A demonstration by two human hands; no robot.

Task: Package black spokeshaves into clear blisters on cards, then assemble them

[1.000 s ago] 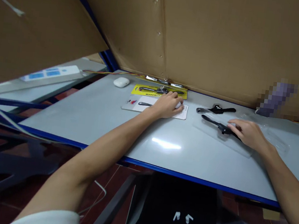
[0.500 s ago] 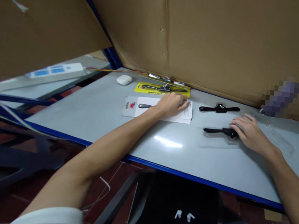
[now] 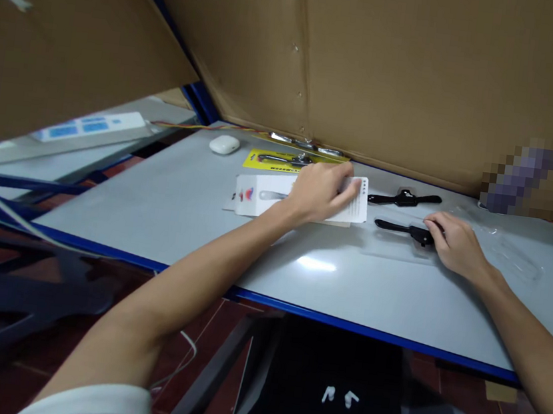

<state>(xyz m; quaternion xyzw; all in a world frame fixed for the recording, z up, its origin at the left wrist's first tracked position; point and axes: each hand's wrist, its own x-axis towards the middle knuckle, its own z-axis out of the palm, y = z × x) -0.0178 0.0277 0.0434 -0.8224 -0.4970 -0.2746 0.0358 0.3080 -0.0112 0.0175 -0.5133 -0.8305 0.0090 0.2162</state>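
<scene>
My left hand (image 3: 323,189) is closed on the right part of a white printed packaging card (image 3: 249,204), raised a little off the table with its shadow below. Another card lies partly hidden beneath it. My right hand (image 3: 458,244) grips the right end of a black spokeshave (image 3: 407,230), whose left handle points toward the card. Clear plastic packaging (image 3: 392,253) lies around and under this tool. Just behind it rests a second black spokeshave (image 3: 406,198). A yellow card (image 3: 252,158) with another spokeshave on it lies behind my left hand.
A white earbud case (image 3: 224,145) sits at the table's back left. Clear plastic (image 3: 517,257) lies right of my right hand. Cardboard walls (image 3: 397,81) enclose the back and left. A power strip (image 3: 92,126) is on the neighbouring surface. The blue table edge (image 3: 343,322) runs in front.
My left hand has closed on the white card and lifted it slightly, shifting it right. My right hand stays at the front spokeshave, which has tilted a little. The view has moved slightly.
</scene>
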